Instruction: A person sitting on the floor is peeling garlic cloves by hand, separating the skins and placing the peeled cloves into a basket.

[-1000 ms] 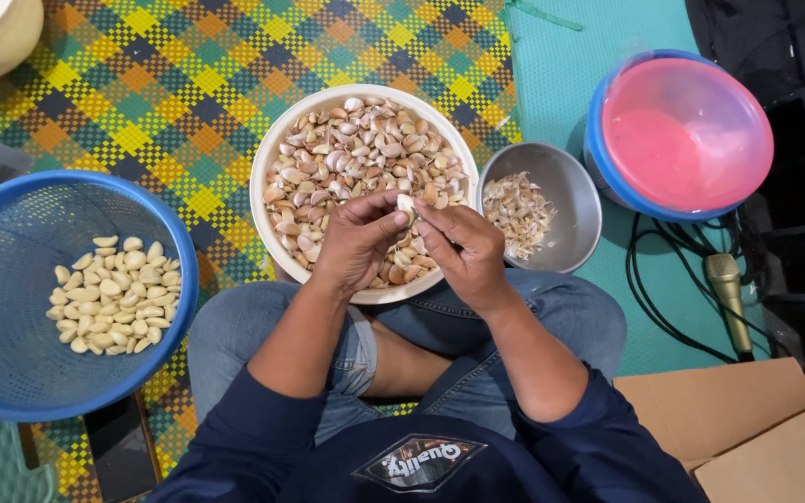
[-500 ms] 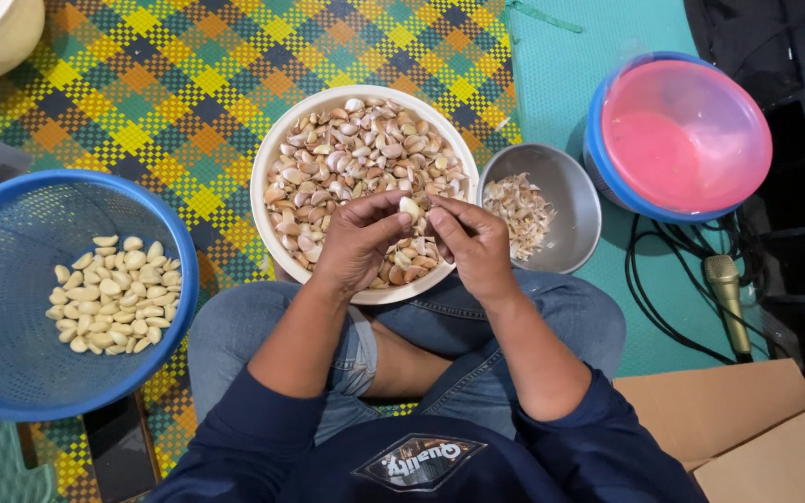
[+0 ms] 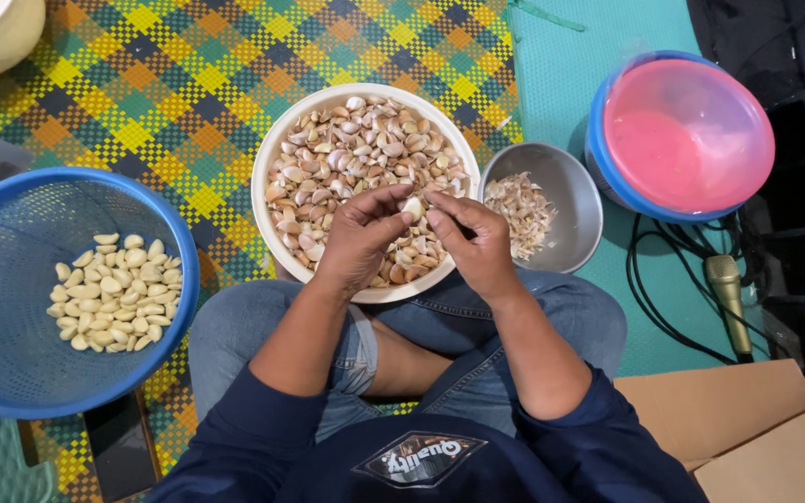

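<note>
Over the white bowl (image 3: pixel 267 172) in the head view, we see both hands meet on one garlic clove (image 3: pixel 413 207). The left hand (image 3: pixel 362 233) has its fingers curled in, with thumb and fingertips pinching the clove from its side; the right hand (image 3: pixel 472 233) pinches the same clove from the other side, its fingers pressed close together. The clove sits between the two sets of fingertips, just above the heap of unpeeled cloves (image 3: pixel 347 158) that fills the bowl.

We judge the work a fair way from done. The blue basket (image 3: pixel 11 373) to the person's left holds a modest single layer of peeled cloves (image 3: pixel 114 293), pale and smooth, while the white bowl is heaped nearly to its rim with cloves in their skins. The small steel bowl (image 3: pixel 579 233), just beside the white one on the right, holds a loose pile of papery skins (image 3: pixel 519 210). So some cloves are peeled, and many more wait.

As for packages and signs, we see a brown cardboard box (image 3: pixel 747 428) at the lower right, plain on the faces that show. A pink lid covers a blue tub (image 3: pixel 687 135) at the upper right. The dark shirt bears a dark diamond-shaped patch (image 3: pixel 416 458) on the chest with pale lettering.
</note>
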